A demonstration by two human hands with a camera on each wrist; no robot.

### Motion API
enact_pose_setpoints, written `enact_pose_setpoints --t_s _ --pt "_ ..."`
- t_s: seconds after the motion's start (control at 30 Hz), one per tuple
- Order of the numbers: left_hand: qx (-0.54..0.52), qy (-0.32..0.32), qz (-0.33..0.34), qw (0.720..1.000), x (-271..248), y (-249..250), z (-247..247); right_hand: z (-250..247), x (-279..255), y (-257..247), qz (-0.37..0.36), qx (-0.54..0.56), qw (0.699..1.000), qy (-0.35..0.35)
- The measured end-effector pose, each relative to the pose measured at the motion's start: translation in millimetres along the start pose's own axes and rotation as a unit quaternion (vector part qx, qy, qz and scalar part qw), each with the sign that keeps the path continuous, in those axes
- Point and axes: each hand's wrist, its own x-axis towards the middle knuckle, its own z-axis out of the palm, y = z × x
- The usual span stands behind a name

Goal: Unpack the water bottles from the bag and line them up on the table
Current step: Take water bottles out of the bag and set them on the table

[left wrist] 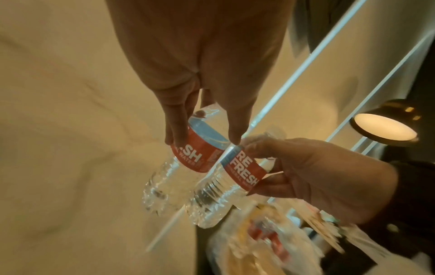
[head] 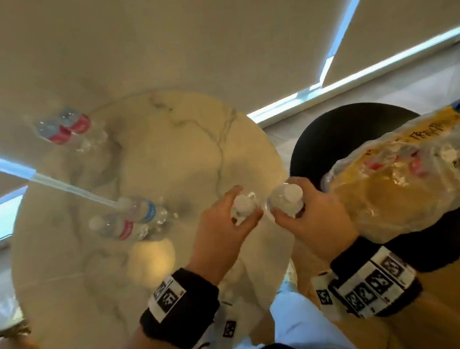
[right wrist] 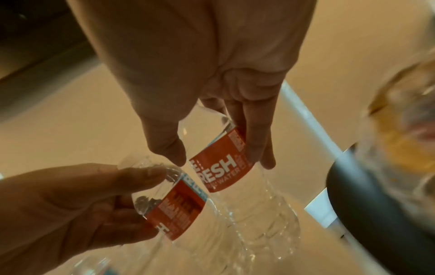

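Observation:
My left hand (head: 247, 209) grips a clear water bottle (head: 243, 203) with a red label (left wrist: 195, 156) by its upper part. My right hand (head: 282, 197) grips a second, like bottle (head: 291, 194), label (right wrist: 221, 167), the same way. Both bottles hang upright side by side, almost touching, over the right edge of the round marble table (head: 166, 157). Two bottles (head: 127, 219) stand together on the table's left-middle. Two more (head: 63, 127) stand at its far left edge. The crumpled yellow and clear plastic bag (head: 404, 181) lies to my right, with red labels showing through it.
The bag rests on a round black stool (head: 345, 136) right beside the table. Bare marble lies between the standing bottles and my hands. Closed window blinds (head: 211, 36) stand behind the table. My lap (head: 297, 321) is below.

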Motion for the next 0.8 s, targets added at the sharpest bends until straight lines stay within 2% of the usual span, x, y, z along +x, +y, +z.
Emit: enact_pose_setpoints --t_s 0.17,0.27,0.37,0.57,0.67,0.73,0.8 --pt "0.057 0.068 -0.072 0.993 -36.9 -70.8 -92.8 95.1 1.5 -77.3 -0.063 0.034 0.991 -0.117" --pt "0.05 0.077 -0.099 0.991 -48.9 -98.5 -120.3 136.7 1.8 -107.3 -0.08 0.021 0.984 -0.159" --pt "0.048 0.078 -0.107 0.99 -52.5 -115.0 -132.4 160.9 -0.7 -122.5 -0.079 0.005 0.982 -0.173" --pt "0.044 0.054 -0.118 0.991 -56.9 -123.5 -141.4 163.3 -0.7 -127.9 -0.07 -0.002 0.983 -0.169" --pt "0.101 0.056 -0.116 0.986 -72.8 -114.9 -149.1 148.2 -1.9 -123.1 -0.059 0.014 0.977 -0.203" --pt "0.148 0.083 -0.096 0.981 -85.6 -102.0 -155.5 131.3 -3.6 -116.1 -0.05 0.034 0.977 -0.206" --pt "0.168 0.105 -0.05 0.979 -94.5 -78.5 -153.8 109.6 -5.5 -99.2 -0.021 0.08 0.982 -0.17"
